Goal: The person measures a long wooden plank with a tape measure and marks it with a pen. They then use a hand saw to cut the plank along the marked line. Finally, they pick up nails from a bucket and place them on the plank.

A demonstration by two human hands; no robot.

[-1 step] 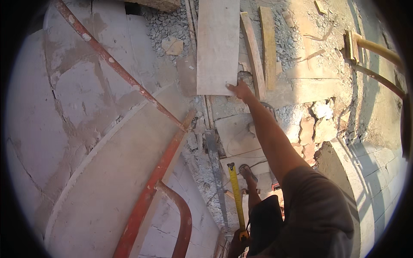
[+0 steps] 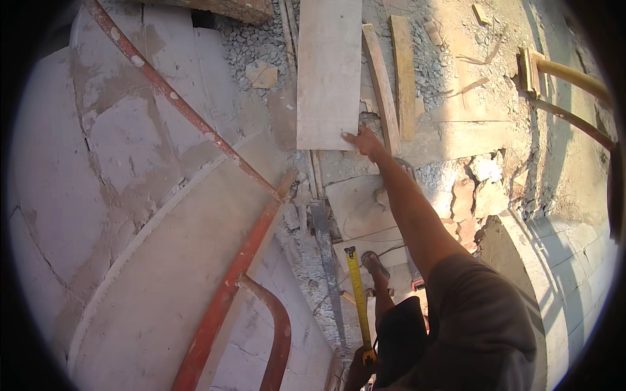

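My right hand (image 2: 366,143) reaches far forward and grips the near right corner of a long pale board (image 2: 329,78), its thumb on top and its other fingers mostly hidden below. At the lower edge my left hand (image 2: 358,371) is closed around a yellow tape measure (image 2: 369,356). The tape measure's yellow blade (image 2: 357,287) is pulled out and points away from me. Two narrow wooden strips, a reddish one (image 2: 381,88) and a yellowish one (image 2: 403,78), lie to the right of the board.
A red metal frame (image 2: 244,251) crosses the left side. Grey gravel (image 2: 251,45) and broken concrete pieces (image 2: 486,179) cover parts of the ground. A long flat metal bar (image 2: 326,267) lies left of my foot (image 2: 376,264). Wooden poles (image 2: 574,78) stick in at the right.
The pale board's near end has come slightly toward me, with my right hand still on its corner. My left hand and the tape measure look almost unchanged.
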